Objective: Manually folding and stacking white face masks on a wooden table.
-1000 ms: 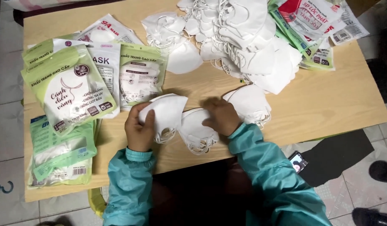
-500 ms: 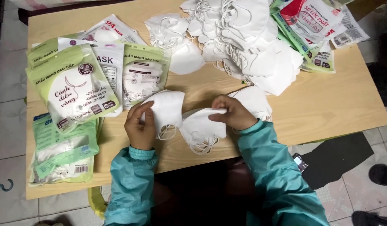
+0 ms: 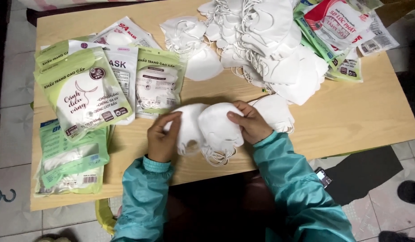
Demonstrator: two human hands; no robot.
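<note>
Looks like a home packing corner: low wooden table (image 3: 351,130) on tiled floor (image 3: 12,80), white face masks (image 3: 270,40) heaped at 1 o'clock, green retail pouches (image 3: 82,94) at 9.

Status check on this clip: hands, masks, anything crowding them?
Left hand and right hand both gripping white masks. Another mask beside right hand. Green packets lie left, apart.

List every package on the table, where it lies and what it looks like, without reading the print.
Green-and-white pouch: left, topmost, flat, with a clear window.
White pouches: behind it, partly covered.
Light green pouch: just above the left hand, mask visible inside.
Green pouch stack: near left edge.
Red-and-white and green packets: far right corner, overlapping.
</note>
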